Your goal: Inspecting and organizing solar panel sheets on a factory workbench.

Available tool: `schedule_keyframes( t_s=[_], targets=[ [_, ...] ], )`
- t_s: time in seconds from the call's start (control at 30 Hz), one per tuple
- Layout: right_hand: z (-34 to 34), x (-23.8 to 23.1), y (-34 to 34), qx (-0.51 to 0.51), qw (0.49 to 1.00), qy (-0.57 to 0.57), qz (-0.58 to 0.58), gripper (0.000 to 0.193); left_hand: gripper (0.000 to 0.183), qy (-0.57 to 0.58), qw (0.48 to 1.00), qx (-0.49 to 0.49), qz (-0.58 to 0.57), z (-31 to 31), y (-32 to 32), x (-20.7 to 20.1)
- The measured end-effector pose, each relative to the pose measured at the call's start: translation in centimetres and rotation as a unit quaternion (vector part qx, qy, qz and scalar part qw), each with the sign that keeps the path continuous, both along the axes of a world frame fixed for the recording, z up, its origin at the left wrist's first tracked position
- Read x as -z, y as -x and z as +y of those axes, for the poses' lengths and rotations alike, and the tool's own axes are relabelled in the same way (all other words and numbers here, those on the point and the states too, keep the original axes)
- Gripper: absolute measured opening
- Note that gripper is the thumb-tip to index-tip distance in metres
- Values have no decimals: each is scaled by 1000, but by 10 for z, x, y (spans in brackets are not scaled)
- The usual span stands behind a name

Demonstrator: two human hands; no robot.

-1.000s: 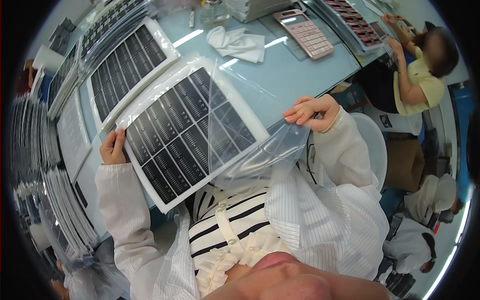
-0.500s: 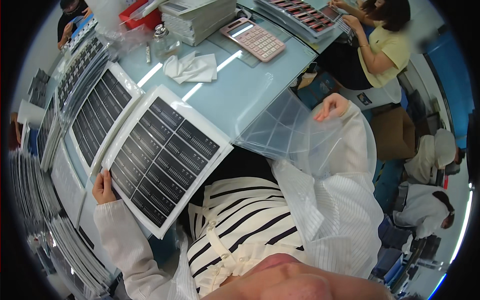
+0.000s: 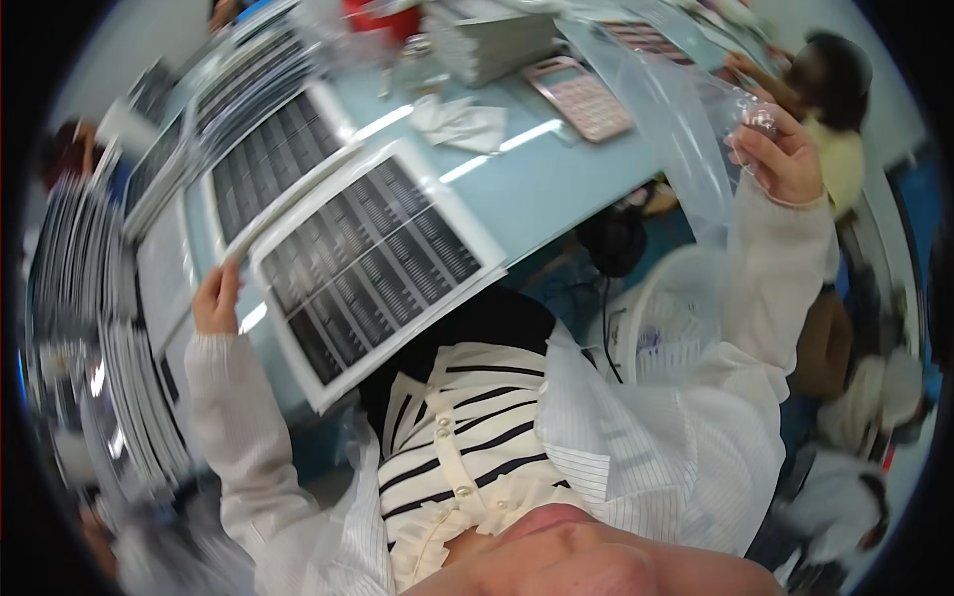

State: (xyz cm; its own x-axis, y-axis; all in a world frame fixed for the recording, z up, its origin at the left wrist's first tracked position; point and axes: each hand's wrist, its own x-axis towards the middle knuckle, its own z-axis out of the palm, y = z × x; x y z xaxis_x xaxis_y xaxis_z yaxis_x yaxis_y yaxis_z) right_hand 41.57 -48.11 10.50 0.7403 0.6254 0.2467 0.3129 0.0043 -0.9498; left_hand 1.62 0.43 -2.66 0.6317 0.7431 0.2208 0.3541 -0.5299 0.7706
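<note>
A clear plastic film [image 3: 686, 124] hangs from my right hand [image 3: 780, 154], whose fingers are closed on it, raised at the right past the table edge. The film is see-through and partly blurred. At the table's near edge lies a stack of white-bordered sheets [image 3: 373, 268] printed with dark rectangles. Beside its left edge is my left hand [image 3: 217, 300], fingers pressed together, tips near the gap to a second stack of printed sheets [image 3: 273, 164]. What those fingers pinch, if anything, is too blurred to make out.
On the glass-topped table [image 3: 556, 199] lie a crumpled white cloth [image 3: 459, 123], a pink calculator [image 3: 581, 97] and a glass bottle [image 3: 417, 62]. More stacked sheets [image 3: 75, 253] fill the left. A white basket [image 3: 661, 328] stands below the table edge. A co-worker [image 3: 830, 129] sits at far right.
My right hand has lifted up and rightward with the plastic film, which has come away from beside the printed stack. My left hand has moved up along the stack's left side. The view has shifted.
</note>
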Motion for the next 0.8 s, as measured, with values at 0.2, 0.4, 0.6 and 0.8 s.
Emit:
schedule_keyframes(
  t_s=[0.2,0.4,0.6,0.8],
  targets=[
    [108,-24,73,-128,984,-17,-121,19,33,94,981,157,-65,-140,8,-46],
    [196,-1,217,-378,918,15,-121,16,75,101,932,222,-269,-223,12,3],
    [236,29,293,-500,848,34,-173,23,52,155,910,170,-345,-234,43,31],
    [278,26,293,-522,757,-104,-379,47,33,79,865,-90,-487,-201,105,44]
  ],
)
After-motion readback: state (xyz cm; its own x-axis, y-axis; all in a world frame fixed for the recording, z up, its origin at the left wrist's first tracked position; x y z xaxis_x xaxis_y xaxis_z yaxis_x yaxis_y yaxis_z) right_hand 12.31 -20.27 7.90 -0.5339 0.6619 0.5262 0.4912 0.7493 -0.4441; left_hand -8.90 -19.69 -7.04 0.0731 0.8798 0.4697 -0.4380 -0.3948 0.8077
